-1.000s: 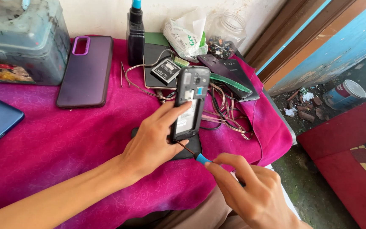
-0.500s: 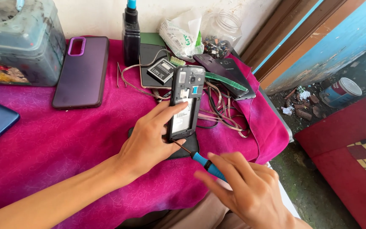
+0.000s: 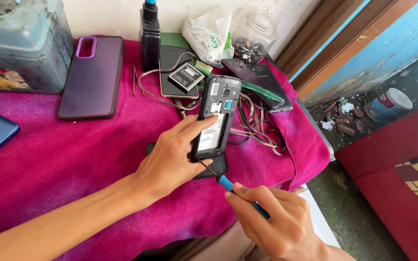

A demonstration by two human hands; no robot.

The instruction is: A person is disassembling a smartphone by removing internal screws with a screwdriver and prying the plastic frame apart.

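Fingers of the left hand (image 3: 170,162) clasp the opened phone (image 3: 216,116), right hand (image 3: 276,222) pinching a screwdriver (image 3: 226,183) (tip hidden).

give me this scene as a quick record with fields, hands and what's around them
left hand: holds an opened phone, back cover off, tilted up off the table
right hand: grips a blue-handled screwdriver, tip at the phone's lower edge
surface: pink cloth
behind phone: loose battery, tangled wires, dark bottle, glass jar
left side: purple phone case, grey plastic box
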